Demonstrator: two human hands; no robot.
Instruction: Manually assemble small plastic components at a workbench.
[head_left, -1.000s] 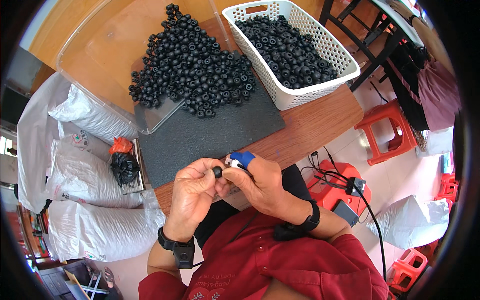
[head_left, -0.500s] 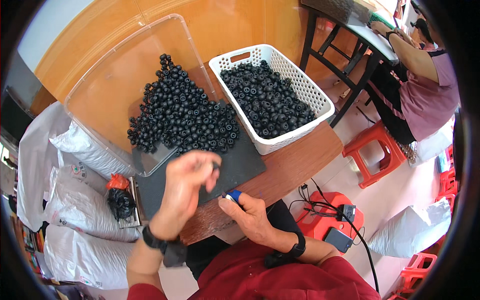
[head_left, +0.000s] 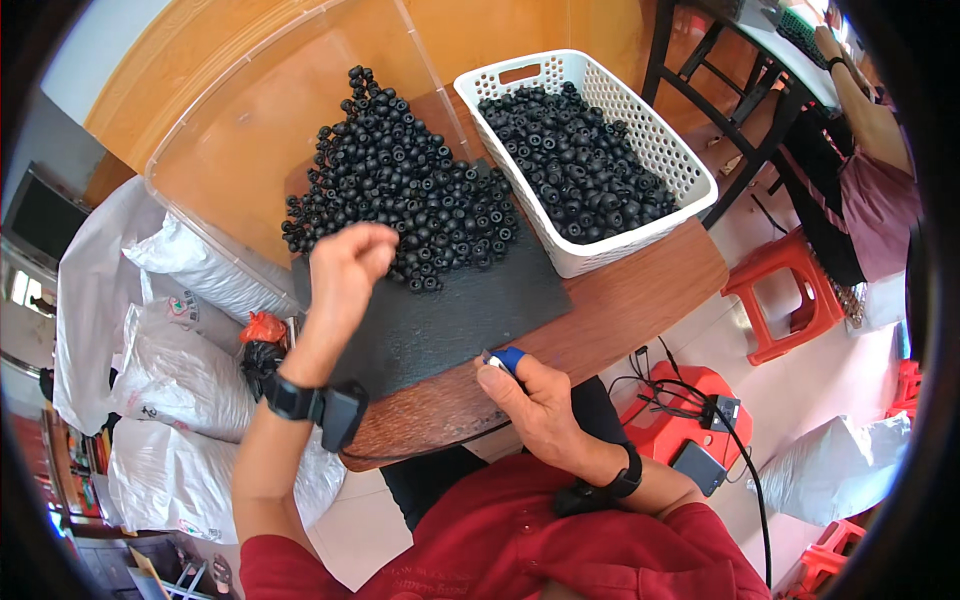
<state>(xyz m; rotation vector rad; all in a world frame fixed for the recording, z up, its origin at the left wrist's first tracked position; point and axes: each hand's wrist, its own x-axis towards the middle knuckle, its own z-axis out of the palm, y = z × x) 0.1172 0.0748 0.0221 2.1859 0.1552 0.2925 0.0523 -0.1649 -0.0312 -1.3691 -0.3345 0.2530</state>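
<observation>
Black beads heaped upper centre look light, hard, kinda slick, so I'd pinch the sides; left hand curled, can't tell if its fingers grip one; right hand pinches a small tool

To the left of the left hand, a grey-white sack bears a small red-and-green emblem with dark characters beside it, too small to read surely. The bulging white sack just below shows dark printing near its lower edge, and the lowest white sack a small red-and-green mark. Nearer the body than both hands, faint lettering crosses the red polo shirt, illegible.
</observation>
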